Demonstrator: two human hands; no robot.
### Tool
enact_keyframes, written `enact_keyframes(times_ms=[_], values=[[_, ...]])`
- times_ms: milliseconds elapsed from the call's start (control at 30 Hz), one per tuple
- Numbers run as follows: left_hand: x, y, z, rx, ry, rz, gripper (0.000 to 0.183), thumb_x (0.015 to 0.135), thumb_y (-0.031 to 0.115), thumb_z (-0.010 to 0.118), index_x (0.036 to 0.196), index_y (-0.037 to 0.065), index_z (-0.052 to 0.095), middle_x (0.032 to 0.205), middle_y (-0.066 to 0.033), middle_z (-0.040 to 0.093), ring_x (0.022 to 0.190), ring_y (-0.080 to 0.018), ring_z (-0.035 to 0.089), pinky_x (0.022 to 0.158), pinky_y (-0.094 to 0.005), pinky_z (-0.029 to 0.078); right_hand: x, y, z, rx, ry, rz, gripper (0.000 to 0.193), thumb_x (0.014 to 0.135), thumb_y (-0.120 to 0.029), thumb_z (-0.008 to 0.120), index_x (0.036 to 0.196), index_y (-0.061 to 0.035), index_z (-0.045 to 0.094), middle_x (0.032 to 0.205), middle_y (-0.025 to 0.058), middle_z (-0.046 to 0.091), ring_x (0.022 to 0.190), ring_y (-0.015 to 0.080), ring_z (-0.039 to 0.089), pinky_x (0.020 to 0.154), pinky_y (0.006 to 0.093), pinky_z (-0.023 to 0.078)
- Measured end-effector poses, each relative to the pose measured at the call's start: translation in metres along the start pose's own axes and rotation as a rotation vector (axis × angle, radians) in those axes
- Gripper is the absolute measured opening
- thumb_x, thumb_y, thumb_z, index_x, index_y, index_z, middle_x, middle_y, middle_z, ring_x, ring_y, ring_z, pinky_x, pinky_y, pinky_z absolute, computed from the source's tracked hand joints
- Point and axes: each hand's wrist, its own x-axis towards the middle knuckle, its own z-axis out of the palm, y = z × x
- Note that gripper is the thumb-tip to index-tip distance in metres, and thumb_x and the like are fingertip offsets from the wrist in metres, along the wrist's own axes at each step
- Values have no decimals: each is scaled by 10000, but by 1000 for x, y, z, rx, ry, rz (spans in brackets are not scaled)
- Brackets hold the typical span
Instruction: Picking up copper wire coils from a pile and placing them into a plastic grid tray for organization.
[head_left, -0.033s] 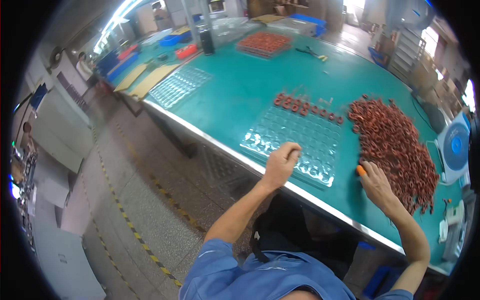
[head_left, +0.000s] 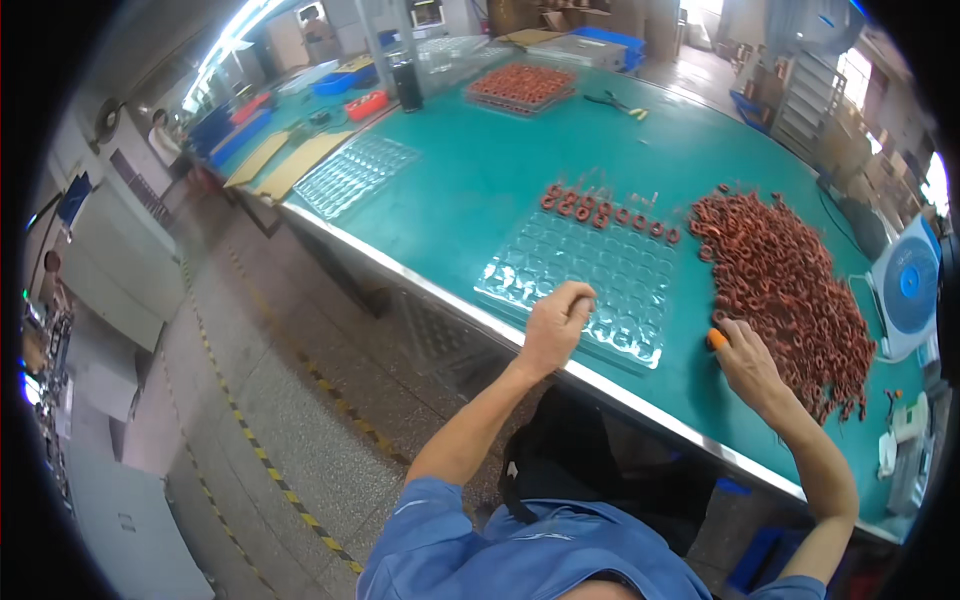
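A: Hands?
B: Left hand (head_left: pixel 555 325) curled over near edge of the clear tray (head_left: pixel 600 258); can't tell if anything's inside it. Right hand (head_left: pixel 750 368), orange cover (head_left: pixel 717 340) on one digit, fingers bent down at left edge of the red-brown ring pile (head_left: pixel 785 285). Grip hidden, can't tell.
A: Layout?
B: All on the green worktop (head_left: pixel 450 200). Pile right of tray, near, apart. Loaded rings (head_left: pixel 582 212) line tray's far edge.
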Motion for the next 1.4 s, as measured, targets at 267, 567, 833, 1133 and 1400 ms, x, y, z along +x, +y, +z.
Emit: enact_keyframes(times_ms=[267, 567, 833, 1133, 1400], values=[[-1, -1, 11, 114, -26, 82, 88, 912, 52, 574, 982, 20, 616, 767, -91, 647, 676, -179, 625, 616, -291, 479, -10, 19, 4, 121, 31, 117, 423, 696, 62, 613, 1110, -11, 559, 1013, 125, 522, 968, 305, 534, 829, 372, 497], [2, 0, 9, 169, -70, 63, 86, 937, 39, 551, 991, 11, 612, 788, -47, 654, 715, -107, 629, 646, -246, 504, -5, 14, -6, 30, 120, 202, 202, 769, -4, 596, 966, -51, 592, 947, 102, 537, 934, 278, 553, 767, 371, 509], [-11, 46, 56, -41, -314, -49, 285, 928, 101, 571, 1183, 0, 497, 918, -118, 643, 821, -192, 651, 728, -312, 517, -3, -2, -51, 395, 457, 294, 141, 879, -10, 566, 982, 9, 661, 857, 132, 568, 777, 289, 576, 674, 358, 466], [-31, 50, 120, 59, -246, 292, 227, 901, 21, 569, 1123, -24, 558, 1003, -145, 602, 884, -219, 631, 745, -303, 518, -11, -30, -28, 511, 539, 357, 142, 885, -34, 571, 1000, -5, 650, 924, 151, 597, 801, 328, 616, 695, 393, 494], [-28, 52, 92, -288, -119, -60, 161, 923, -21, 514, 1071, -10, 578, 954, -77, 612, 812, -141, 636, 711, -257, 510, 16, -17, -7, 377, 448, 198, 229, 878, -87, 599, 1095, -17, 612, 1066, 141, 612, 938, 304, 611, 808, 385, 504]])
